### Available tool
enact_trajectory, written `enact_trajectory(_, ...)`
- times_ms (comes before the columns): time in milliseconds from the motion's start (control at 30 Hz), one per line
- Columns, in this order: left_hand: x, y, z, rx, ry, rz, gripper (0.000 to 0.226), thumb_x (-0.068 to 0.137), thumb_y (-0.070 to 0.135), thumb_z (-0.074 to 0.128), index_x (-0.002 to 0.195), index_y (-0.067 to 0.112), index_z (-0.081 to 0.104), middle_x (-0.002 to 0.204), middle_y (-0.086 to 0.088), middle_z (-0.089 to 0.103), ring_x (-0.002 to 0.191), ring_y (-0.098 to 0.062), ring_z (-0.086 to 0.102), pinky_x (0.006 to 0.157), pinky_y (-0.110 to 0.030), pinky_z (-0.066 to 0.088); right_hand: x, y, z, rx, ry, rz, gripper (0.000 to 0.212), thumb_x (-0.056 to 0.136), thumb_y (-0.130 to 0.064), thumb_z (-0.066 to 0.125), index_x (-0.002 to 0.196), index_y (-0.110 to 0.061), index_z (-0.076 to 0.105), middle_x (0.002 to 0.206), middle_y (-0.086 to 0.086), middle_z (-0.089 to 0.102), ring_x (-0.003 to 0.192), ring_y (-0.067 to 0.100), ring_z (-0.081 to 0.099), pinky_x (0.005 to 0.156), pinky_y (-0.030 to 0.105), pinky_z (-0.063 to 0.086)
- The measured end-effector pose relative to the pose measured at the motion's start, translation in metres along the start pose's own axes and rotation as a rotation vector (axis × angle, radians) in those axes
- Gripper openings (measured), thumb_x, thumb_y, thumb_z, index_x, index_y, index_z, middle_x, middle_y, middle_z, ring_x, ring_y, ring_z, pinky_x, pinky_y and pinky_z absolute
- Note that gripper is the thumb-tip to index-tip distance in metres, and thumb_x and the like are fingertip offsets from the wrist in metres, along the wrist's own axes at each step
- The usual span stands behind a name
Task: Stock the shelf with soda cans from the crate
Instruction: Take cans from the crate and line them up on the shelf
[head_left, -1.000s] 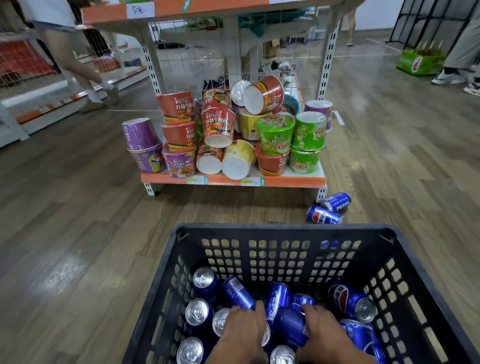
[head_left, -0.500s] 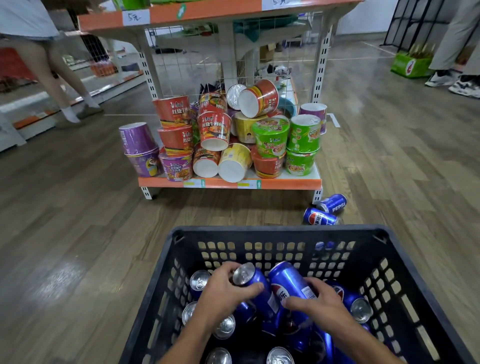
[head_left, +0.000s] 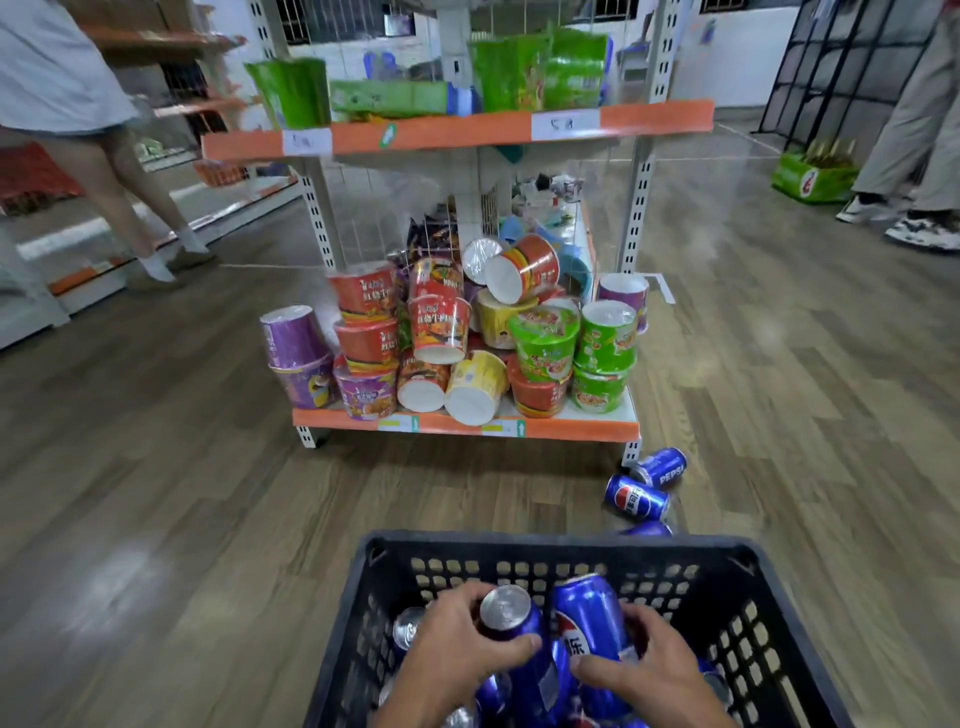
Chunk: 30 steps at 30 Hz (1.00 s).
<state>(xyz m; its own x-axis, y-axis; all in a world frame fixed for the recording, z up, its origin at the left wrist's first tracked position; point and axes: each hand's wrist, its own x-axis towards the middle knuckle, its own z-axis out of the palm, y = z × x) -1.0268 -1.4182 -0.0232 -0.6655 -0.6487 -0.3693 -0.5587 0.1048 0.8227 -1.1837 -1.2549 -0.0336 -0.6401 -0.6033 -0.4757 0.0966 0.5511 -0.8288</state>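
A black plastic crate (head_left: 530, 545) sits at the bottom of the view with several blue soda cans lying in it. My left hand (head_left: 462, 654) grips one blue can (head_left: 511, 621), silver top up, raised above the pile. My right hand (head_left: 644, 670) grips a second blue can (head_left: 587, 613) beside it, tilted upward. The shelf unit (head_left: 467, 428) stands ahead, its orange-edged bottom board crowded with instant noodle cups (head_left: 447, 338).
Three loose blue cans (head_left: 636, 496) lie on the wooden floor by the shelf's right foot. Green packets (head_left: 540, 70) fill the upper shelf. One person's legs (head_left: 130, 192) are at the left, another person's shoes (head_left: 904, 218) at the right near a green box (head_left: 810, 176).
Both hands closed on cans in the crate and lifted them above the pile. The camera tilted up, so the upper shelf came into view. The person at the left walked on.
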Motion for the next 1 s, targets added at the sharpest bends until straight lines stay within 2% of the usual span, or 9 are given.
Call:
enact_trajectory(67, -0.012, 0.029, -0.020, 0.055, 0.030, -0.002, 0.055, 0.050, 0.055, 0.088, 0.096, 0.030, 0.074, 0.085, 0.019, 0.075, 0.083, 0.006, 0.069, 0.083, -0.023, 0.056, -0.013, -0.031, -0.007, -0.007, 0.032, -0.023, 0.062, 0.044, -0.021, 0.098, 0.096, -0.021, 0.066, 0.082, -0.010, 0.075, 0.081, 0.007, 0.070, 0.071, 0.020, 0.047)
enact_trajectory(233, -0.037, 0.095, -0.073, 0.112, 0.097, 0.023, 0.055, 0.046, 0.059, 0.085, 0.092, 0.031, 0.075, 0.080, 0.019, 0.074, 0.080, 0.005, 0.069, 0.080, -0.029, 0.058, -0.047, -0.120, -0.024, -0.014, 0.041, -0.069, 0.065, 0.047, -0.016, 0.097, 0.097, -0.026, 0.056, 0.098, -0.006, 0.070, 0.088, 0.006, 0.065, 0.072, 0.017, 0.043)
enact_trajectory(333, -0.050, 0.134, -0.100, 0.127, 0.145, 0.042, 0.047, 0.047, 0.056, 0.084, 0.086, 0.031, 0.074, 0.077, 0.018, 0.074, 0.075, 0.005, 0.068, 0.076, -0.033, 0.058, -0.068, -0.165, -0.029, -0.035, 0.044, -0.121, 0.065, 0.048, -0.021, 0.094, 0.098, -0.027, 0.053, 0.100, -0.005, 0.070, 0.089, 0.006, 0.066, 0.076, 0.023, 0.048)
enact_trajectory(467, -0.068, 0.199, -0.147, 0.250, 0.202, 0.114, 0.049, 0.054, 0.057, 0.083, 0.093, 0.028, 0.073, 0.083, 0.017, 0.073, 0.078, 0.005, 0.066, 0.069, -0.023, 0.053, -0.094, -0.230, -0.035, -0.095, 0.087, -0.213, 0.065, 0.050, -0.032, 0.091, 0.100, -0.032, 0.051, 0.097, -0.009, 0.069, 0.087, 0.003, 0.066, 0.079, 0.028, 0.054)
enact_trajectory(567, -0.083, 0.256, -0.189, 0.252, 0.248, 0.167, 0.042, 0.060, 0.050, 0.086, 0.093, 0.027, 0.072, 0.084, 0.016, 0.073, 0.077, 0.007, 0.065, 0.070, -0.024, 0.054, -0.112, -0.290, -0.042, -0.097, 0.112, -0.260, 0.069, 0.047, -0.038, 0.088, 0.106, -0.032, 0.052, 0.100, -0.011, 0.069, 0.088, 0.001, 0.067, 0.083, 0.032, 0.056)
enact_trajectory(700, -0.100, 0.332, -0.250, 0.235, 0.272, 0.223, 0.043, 0.059, 0.051, 0.085, 0.092, 0.025, 0.072, 0.084, 0.013, 0.073, 0.078, 0.001, 0.066, 0.073, -0.032, 0.056, -0.138, -0.375, -0.051, -0.108, 0.124, -0.311, 0.072, 0.050, -0.037, 0.086, 0.111, -0.030, 0.051, 0.104, -0.013, 0.065, 0.089, 0.000, 0.064, 0.076, 0.026, 0.052)
enact_trajectory(800, -0.117, 0.388, -0.293, 0.270, 0.318, 0.269, 0.046, 0.059, 0.053, 0.083, 0.094, 0.025, 0.074, 0.085, 0.013, 0.073, 0.082, -0.001, 0.068, 0.076, -0.033, 0.056, -0.161, -0.441, -0.060, -0.093, 0.144, -0.361, 0.072, 0.045, -0.044, 0.083, 0.109, -0.030, 0.051, 0.101, -0.011, 0.066, 0.087, 0.003, 0.064, 0.077, 0.028, 0.054)
enact_trajectory(900, -0.137, 0.445, -0.336, 0.278, 0.348, 0.294, 0.038, 0.065, 0.046, 0.087, 0.093, 0.024, 0.075, 0.084, 0.011, 0.074, 0.082, -0.004, 0.068, 0.071, -0.027, 0.054, -0.182, -0.505, -0.069, -0.093, 0.176, -0.421, 0.064, 0.051, -0.038, 0.085, 0.104, -0.027, 0.051, 0.095, -0.008, 0.066, 0.082, 0.007, 0.064, 0.074, 0.030, 0.054)
enact_trajectory(1000, -0.152, 0.494, -0.371, 0.243, 0.371, 0.345, 0.031, 0.068, 0.041, 0.086, 0.092, 0.026, 0.075, 0.085, 0.011, 0.074, 0.082, -0.005, 0.069, 0.064, -0.025, 0.051, -0.196, -0.563, -0.076, -0.076, 0.218, -0.494, 0.073, 0.044, -0.047, 0.082, 0.108, -0.026, 0.052, 0.096, -0.009, 0.065, 0.086, 0.009, 0.065, 0.079, 0.033, 0.055)
